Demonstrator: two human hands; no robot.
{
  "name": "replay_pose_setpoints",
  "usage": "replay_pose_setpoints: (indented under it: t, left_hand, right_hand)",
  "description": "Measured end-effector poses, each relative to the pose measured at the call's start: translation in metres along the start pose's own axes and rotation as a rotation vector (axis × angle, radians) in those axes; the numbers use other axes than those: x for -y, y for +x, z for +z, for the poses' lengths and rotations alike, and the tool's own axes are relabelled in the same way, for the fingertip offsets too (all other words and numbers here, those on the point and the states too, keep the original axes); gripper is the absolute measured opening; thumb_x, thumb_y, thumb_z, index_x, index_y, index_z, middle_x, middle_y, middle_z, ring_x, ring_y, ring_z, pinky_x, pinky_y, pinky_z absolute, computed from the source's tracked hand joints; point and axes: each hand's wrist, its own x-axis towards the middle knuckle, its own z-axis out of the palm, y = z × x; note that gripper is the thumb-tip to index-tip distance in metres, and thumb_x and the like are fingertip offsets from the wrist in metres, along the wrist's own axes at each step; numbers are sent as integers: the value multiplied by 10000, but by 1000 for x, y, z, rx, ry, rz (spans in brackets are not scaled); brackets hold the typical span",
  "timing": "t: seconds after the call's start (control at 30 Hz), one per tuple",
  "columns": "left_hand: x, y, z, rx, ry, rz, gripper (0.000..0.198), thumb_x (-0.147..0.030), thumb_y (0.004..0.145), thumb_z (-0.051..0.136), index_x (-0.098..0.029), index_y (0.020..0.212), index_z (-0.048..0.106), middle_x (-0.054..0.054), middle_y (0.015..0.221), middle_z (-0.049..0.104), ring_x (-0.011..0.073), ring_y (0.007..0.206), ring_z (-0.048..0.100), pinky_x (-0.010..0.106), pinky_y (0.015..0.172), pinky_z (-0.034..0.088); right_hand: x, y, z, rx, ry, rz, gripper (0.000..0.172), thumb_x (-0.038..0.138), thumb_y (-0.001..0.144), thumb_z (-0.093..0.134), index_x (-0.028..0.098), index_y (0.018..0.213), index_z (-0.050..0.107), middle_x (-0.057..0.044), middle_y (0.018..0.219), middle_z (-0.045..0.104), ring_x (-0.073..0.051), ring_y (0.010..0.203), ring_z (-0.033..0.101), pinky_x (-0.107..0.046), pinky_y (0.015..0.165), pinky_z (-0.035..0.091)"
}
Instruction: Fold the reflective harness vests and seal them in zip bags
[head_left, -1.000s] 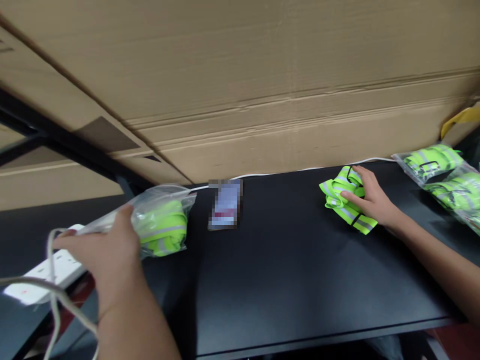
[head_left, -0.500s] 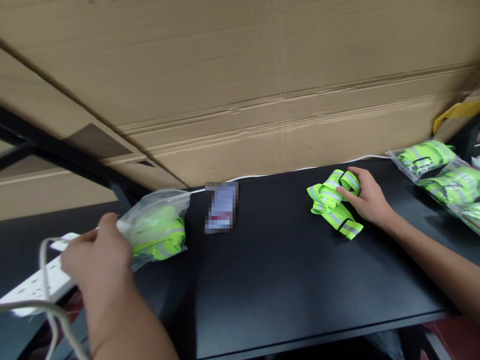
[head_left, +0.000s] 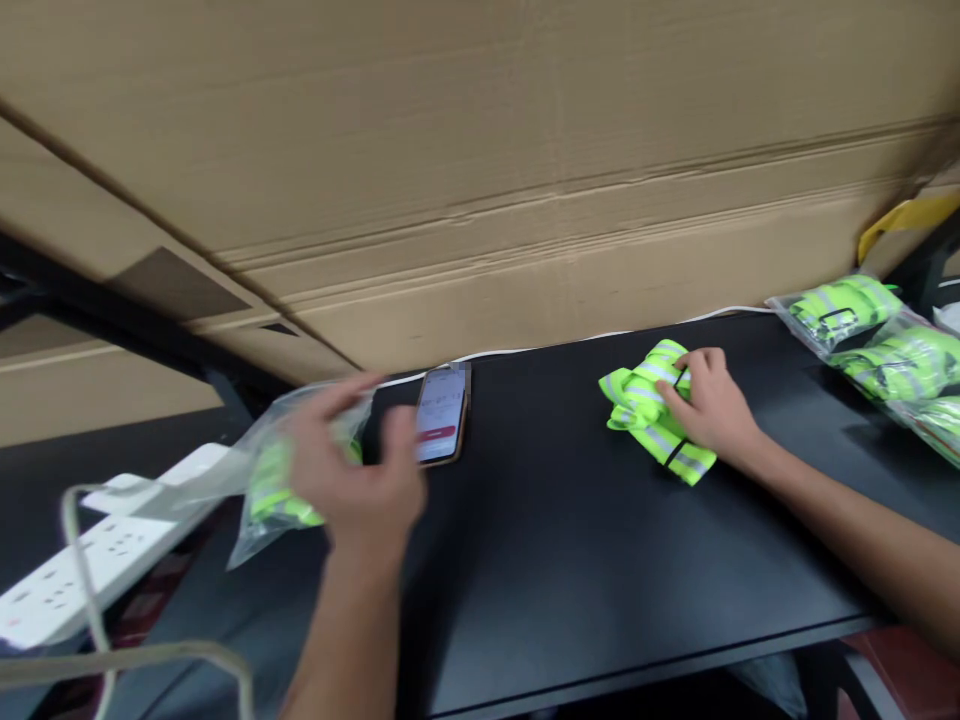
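Note:
My left hand is raised over the left of the table, smeared by motion, with thumb and fingers apart and nothing seen in them. Behind and below it lies a clear plastic bag with a neon-green strap inside, partly covered by the hand. At the right, my right hand has its fingers closed on a neon-green reflective strap. This strap has silver stripes and black buckles, and is loosely folded with one end sticking out toward me. A phone with a lit screen lies just right of my left hand.
Several bagged green straps rest at the right end of the black table. A white power strip and a pale cable are at the left. Cardboard stands along the back, with a thin white cord below it.
My left hand has let go of the plastic bag and moved right, toward the phone. The bag now lies on the table. My right hand has shifted slightly left with the strap.

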Motion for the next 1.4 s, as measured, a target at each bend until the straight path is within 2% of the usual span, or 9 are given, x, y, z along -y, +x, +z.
replay_pose_setpoints:
  t: [0.13, 0.27, 0.47, 0.6, 0.73, 0.9, 1.1, 1.3, 1.4]
  left_hand:
    - [-76, -32, 44, 511, -249, 343, 591, -416, 875, 698, -190, 1378, 484, 135, 1351, 616, 298, 1284, 568, 477, 1083, 471]
    - [-88, -46, 62, 686, -274, 448, 539, -402, 859, 713, -204, 1336, 559, 130, 1358, 623, 330, 1352, 505, 518, 1105, 448]
    - [-52, -32, 56, 721, -228, 415, 420, -337, 884, 707, -267, 1288, 613, 125, 1431, 550, 345, 1406, 427, 567, 1131, 415]
    - [-44, -33, 55, 744, -229, 440, 523, -358, 865, 730, -273, 1354, 562, 142, 1484, 476, 353, 1401, 418, 576, 1133, 410]
    - [-46, -36, 63, 783, -268, 451, 557, -348, 900, 700, -245, 1407, 494, 158, 1466, 483, 332, 1368, 453, 546, 1115, 445]
    - [-43, -22, 51, 698, -224, 451, 629, -348, 920, 694, -265, 1477, 412, 149, 1498, 479, 323, 1407, 442, 541, 1154, 404]
    - [-52, -9, 20, 357, -268, 209, 235, -215, 964, 579, -250, 1192, 624, 77, 1232, 663, 251, 1162, 639, 473, 1040, 504]
    - [-70, -22, 24, 418, -348, 317, 179, -185, 934, 597, -224, 1103, 638, 72, 1063, 714, 235, 1025, 671, 425, 941, 541]
    - [-69, -29, 34, 567, -168, 258, 333, -325, 919, 643, -215, 1231, 598, 117, 1226, 673, 298, 1155, 617, 495, 1004, 496]
  right_hand:
    - [24, -16, -3, 214, 17, -149, 358, 552, 966, 468, 216, 1042, 564, -103, 1071, 628, -246, 835, 657, -377, 726, 502]
    - [29, -24, -19, 385, 117, -336, 309, 506, 991, 492, 219, 1006, 604, -51, 869, 698, -218, 760, 665, -339, 689, 486]
    - [24, -19, -36, 501, 342, -798, 375, 351, 1018, 501, 218, 684, 608, 9, 598, 577, -152, 607, 542, -321, 673, 461]
    - [21, -16, -25, 229, 376, -747, 164, 310, 974, 573, 198, 943, 689, -67, 876, 703, -188, 810, 643, -333, 732, 511]
    - [17, -13, -11, 366, 136, -804, 600, 483, 902, 668, 190, 1407, 530, -164, 1396, 582, -303, 1250, 572, -482, 996, 485]
    - [18, -13, -1, 299, -78, -831, 448, 474, 996, 520, 206, 1346, 601, -147, 1237, 639, -277, 1029, 659, -433, 834, 550]
    - [41, -38, -1, 131, -258, -505, 543, 488, 972, 521, 90, 1337, 574, -211, 1089, 672, -266, 716, 685, -359, 520, 522]
    - [50, -56, -17, 128, 247, -1084, 483, 300, 966, 510, 189, 1434, 462, -68, 936, 724, -201, 772, 696, -329, 671, 589]
    - [44, -43, -18, 44, 191, -1050, 505, 263, 933, 568, 200, 1425, 473, -115, 1095, 715, -257, 985, 688, -418, 830, 597]
